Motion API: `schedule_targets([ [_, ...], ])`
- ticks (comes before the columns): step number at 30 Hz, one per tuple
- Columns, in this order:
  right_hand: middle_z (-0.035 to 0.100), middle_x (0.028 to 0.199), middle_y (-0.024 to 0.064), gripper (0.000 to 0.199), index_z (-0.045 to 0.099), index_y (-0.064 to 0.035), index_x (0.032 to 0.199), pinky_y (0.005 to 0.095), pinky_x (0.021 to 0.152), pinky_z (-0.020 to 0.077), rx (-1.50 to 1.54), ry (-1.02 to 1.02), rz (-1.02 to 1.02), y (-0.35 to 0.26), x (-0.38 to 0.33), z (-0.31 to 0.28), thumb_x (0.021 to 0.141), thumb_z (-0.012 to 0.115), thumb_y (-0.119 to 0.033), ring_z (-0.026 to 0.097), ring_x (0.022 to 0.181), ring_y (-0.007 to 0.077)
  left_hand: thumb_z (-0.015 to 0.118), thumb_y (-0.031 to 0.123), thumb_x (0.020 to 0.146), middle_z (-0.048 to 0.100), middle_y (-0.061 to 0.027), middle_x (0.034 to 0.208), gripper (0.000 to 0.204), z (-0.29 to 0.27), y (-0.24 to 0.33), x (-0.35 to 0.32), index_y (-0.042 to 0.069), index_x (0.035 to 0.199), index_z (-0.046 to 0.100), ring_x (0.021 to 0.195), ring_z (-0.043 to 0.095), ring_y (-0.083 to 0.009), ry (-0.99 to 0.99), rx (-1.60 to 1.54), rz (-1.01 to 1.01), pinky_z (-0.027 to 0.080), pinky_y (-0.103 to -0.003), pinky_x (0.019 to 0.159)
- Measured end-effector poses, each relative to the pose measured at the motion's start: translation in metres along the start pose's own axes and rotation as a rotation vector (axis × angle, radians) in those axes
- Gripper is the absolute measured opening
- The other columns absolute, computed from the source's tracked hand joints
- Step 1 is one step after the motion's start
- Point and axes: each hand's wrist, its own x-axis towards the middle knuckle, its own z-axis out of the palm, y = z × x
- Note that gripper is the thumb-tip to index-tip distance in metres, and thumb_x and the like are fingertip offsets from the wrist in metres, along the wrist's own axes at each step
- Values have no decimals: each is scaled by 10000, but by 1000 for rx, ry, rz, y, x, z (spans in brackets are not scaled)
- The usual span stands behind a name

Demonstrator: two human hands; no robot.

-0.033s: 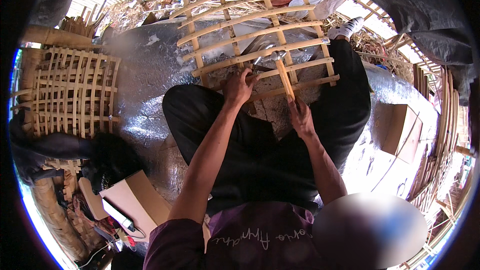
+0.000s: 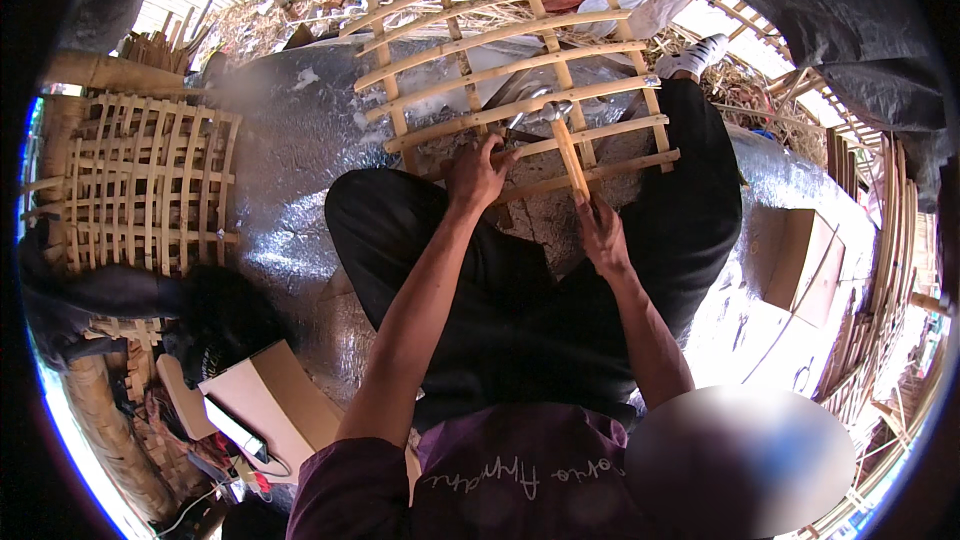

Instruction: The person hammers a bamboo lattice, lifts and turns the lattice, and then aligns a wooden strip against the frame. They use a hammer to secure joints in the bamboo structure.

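A lattice of pale bamboo slats (image 2: 505, 68) stands across my lap and beyond it, its crosspieces running away from me. My left hand (image 2: 478, 175) is closed at its near left part, thumb and fingers pinched round a slat. A small shiny piece shows just above those fingertips; I cannot tell what it is. In my right hand (image 2: 603, 238) is a hammer (image 2: 570, 152), gripped low on its wooden handle. Its metal head rests against or just over a slat in the near middle of the lattice, right of my left hand.
Another woven bamboo panel (image 2: 150, 185) is at the left. Near it are a person's dark sleeve (image 2: 110, 292) and a cardboard box (image 2: 285, 390) with a white device. A second box (image 2: 800, 260) sits at the right on shiny silver sheeting (image 2: 285, 140). Bamboo strips (image 2: 880, 270) line the right edge.
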Motion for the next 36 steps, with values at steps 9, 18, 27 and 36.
schedule_targets([
  [9, 511, 811, 146, 228, 546, -25, 1154, 359, 546, 436, -210, 35, -399, 40, 8, -2, 984, 527, -175, 466, 595, 213, 517, 543, 932, 666, -141, 969, 489, -8, 9, -3, 80, 974, 669, 948, 633, -322, 18, 80, 114, 485, -486, 805],
  [18, 567, 1108, 191, 345, 517, -42, 1269, 436, 647, 539, -811, -152, -965, -27, 99, -33, 939, 560, -134, 623, 741, 321, 517, 512, 927, 628, -122, 961, 410, 5, 11, -3, 136, 1001, 663, 934, 603, -323, 28, 211, 147, 427, -566, 793],
  [27, 605, 761, 189, 428, 574, -57, 1034, 466, 664, 450, -865, -483, -391, -149, 122, -23, 1002, 426, -457, 601, 702, 341, 585, 480, 904, 548, -178, 1071, 458, 3, 3, -17, 165, 1225, 494, 1079, 505, -359, 64, 141, 152, 357, -620, 885],
  [36, 575, 662, 122, 442, 598, -32, 1068, 408, 571, 451, -827, -493, -291, -150, 141, -28, 1008, 431, -437, 571, 586, 231, 584, 511, 897, 353, -336, 1409, 837, -43, 15, -62, -41, 1444, 272, 1331, 331, -488, -37, 250, -23, 225, -549, 1130],
])
